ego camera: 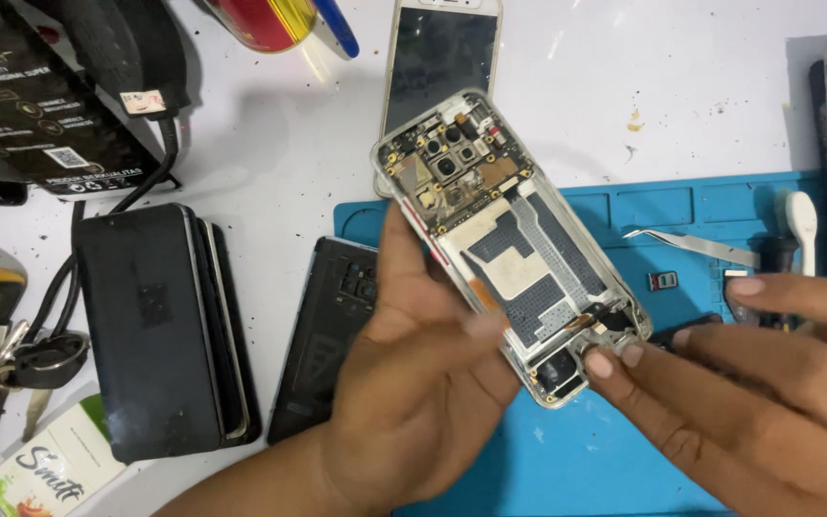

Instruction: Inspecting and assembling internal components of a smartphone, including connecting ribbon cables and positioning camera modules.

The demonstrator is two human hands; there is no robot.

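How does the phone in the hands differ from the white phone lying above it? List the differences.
The opened phone has its back off, showing circuit parts and camera modules; the white phone shows only a dark, blank screen. The opened phone is held tilted above the blue mat by the left hand and right hand; the white phone lies flat on the table, untouched. Both have pale frames.
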